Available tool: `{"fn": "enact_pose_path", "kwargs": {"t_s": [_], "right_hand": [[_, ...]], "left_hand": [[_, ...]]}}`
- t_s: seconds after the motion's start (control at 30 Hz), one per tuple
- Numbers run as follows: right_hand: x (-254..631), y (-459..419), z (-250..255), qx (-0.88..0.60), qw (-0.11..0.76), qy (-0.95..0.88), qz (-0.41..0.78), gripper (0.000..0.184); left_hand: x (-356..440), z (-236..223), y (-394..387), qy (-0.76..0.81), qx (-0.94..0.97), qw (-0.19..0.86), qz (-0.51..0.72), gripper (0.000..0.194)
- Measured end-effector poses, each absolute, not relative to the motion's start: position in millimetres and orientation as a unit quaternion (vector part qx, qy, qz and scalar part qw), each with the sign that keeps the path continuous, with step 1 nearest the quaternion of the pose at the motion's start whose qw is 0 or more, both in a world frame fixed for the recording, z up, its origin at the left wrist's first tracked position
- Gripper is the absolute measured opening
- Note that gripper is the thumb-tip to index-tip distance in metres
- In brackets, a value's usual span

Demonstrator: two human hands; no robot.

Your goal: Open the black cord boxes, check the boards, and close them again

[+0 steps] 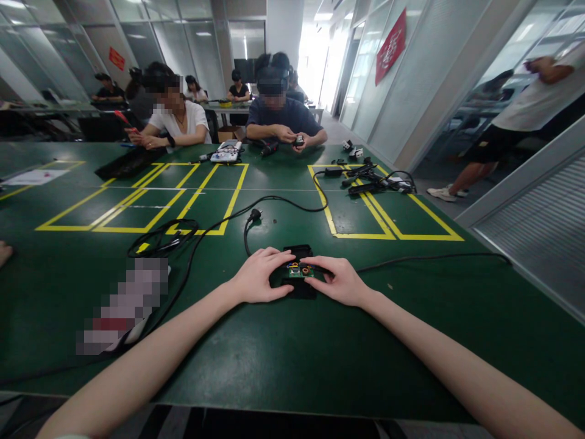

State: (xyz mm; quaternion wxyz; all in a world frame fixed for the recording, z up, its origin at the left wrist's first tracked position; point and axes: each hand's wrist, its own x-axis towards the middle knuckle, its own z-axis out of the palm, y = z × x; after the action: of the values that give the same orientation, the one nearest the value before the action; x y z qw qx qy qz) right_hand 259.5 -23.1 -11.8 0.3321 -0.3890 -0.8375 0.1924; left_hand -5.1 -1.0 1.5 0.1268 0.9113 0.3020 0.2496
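A small green circuit board (pixel 295 272) with copper coils sits between my hands, over an opened black plastic case. One case part (pixel 298 249) shows beyond the board, and another case part (pixel 302 291) shows on the near side. My left hand (pixel 258 277) curls round the board's left end, its thumb at the near edge and fingers at the far edge. At the right end, my right hand (pixel 342 281) pinches the board between thumb and fingers. A black cord (pixel 411 258) runs rightward from behind my right hand. Exact finger contact is partly hidden.
A black plug (pixel 255 214) lies beyond my left hand. Coiled cable (pixel 162 239) and a pixelated object (pixel 125 308) are at left. Yellow tape (pixel 365 236) marks the green table (pixel 228 360). Adapters and cords (pixel 372 180) lie at far right. Two people sit opposite.
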Motion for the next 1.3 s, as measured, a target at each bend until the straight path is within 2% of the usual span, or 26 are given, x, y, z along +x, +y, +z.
{"fn": "enact_pose_path", "kwargs": {"t_s": [0.1,0.27,0.37,0.83,1.3], "right_hand": [[257,-21,-12,-0.372,0.343,-0.843,0.184,0.033],[257,-16,-10,-0.355,0.364,-0.849,0.146,0.045],[258,-14,-10,-0.358,0.36,-0.849,0.148,0.05],[255,-18,-8,-0.343,0.338,-0.853,0.2,0.041],[253,-10,-10,-0.367,0.368,-0.836,0.173,0.024]], "left_hand": [[-5,1,0,0.295,0.914,0.121,0.252,0.06],[-4,0,1,0.3,0.905,0.118,0.278,0.023],[-4,-1,3,0.307,0.901,0.123,0.281,0.012],[-4,-9,4,0.35,0.884,0.085,0.299,0.013],[-3,-8,5,0.363,0.88,0.095,0.292,0.01]]}}
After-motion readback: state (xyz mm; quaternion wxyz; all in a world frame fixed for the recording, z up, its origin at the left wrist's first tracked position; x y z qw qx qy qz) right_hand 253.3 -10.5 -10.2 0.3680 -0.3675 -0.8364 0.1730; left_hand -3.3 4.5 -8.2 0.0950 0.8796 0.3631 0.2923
